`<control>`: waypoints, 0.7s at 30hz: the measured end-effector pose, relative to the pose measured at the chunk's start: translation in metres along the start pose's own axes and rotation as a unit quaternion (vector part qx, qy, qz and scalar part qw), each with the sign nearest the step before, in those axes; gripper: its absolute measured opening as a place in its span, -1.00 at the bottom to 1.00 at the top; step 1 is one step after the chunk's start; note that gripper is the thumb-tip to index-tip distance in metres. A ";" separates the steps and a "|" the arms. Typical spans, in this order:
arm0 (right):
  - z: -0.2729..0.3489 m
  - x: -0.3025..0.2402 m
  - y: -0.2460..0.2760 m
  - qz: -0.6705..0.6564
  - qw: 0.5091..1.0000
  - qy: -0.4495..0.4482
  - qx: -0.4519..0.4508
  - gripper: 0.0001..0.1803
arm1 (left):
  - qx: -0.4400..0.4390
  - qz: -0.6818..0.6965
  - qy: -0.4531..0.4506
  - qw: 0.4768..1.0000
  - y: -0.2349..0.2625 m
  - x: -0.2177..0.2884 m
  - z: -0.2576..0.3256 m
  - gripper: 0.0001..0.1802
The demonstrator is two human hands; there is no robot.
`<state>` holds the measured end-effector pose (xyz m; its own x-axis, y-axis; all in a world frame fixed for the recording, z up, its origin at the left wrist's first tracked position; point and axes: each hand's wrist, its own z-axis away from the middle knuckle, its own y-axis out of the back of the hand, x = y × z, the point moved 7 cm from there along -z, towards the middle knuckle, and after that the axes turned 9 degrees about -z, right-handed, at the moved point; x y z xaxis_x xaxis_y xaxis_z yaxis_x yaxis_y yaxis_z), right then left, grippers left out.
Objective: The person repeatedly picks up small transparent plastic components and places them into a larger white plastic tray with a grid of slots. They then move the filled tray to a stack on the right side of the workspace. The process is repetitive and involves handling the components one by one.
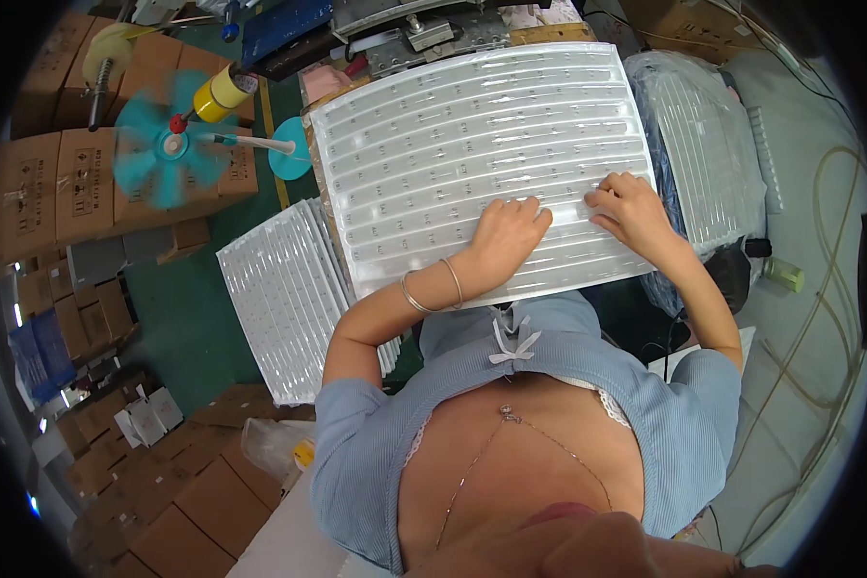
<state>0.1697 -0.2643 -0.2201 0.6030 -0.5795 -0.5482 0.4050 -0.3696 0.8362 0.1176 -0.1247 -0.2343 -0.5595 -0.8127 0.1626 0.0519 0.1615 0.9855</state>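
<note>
A large white ribbed plastic panel (482,144) lies before me, its glossy parallel strips dotted with rows of small marks. My left hand (511,239) rests on its near part, fingers bent down and close together, their tips hidden under the hand. To the right, my right hand (634,217) is over the panel's near right part, thumb and forefinger brought together in a pinch. Whatever either hand has between its fingers is too small or hidden to make out. The near edge of the panel reaches my waist.
Similar panels are stacked (284,308) at the left, and plastic-wrapped ones (703,154) stand at the right. A turquoise fan (171,143) is at the far left, near a yellow tape roll (223,93). Metal equipment (433,37) sits beyond the panel; cardboard boxes (87,183) line the left.
</note>
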 end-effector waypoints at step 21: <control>-0.105 0.049 0.091 -0.404 0.854 -0.029 0.327 -0.71 | 0.299 0.146 0.313 0.890 0.099 -0.148 0.019 -0.70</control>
<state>0.3081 -0.2501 -0.1715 0.2655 0.0276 -0.9637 0.1899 -0.9815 0.0243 0.1902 0.0219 -0.1621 -0.0136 -0.8098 0.5866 -0.4346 0.5331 0.7259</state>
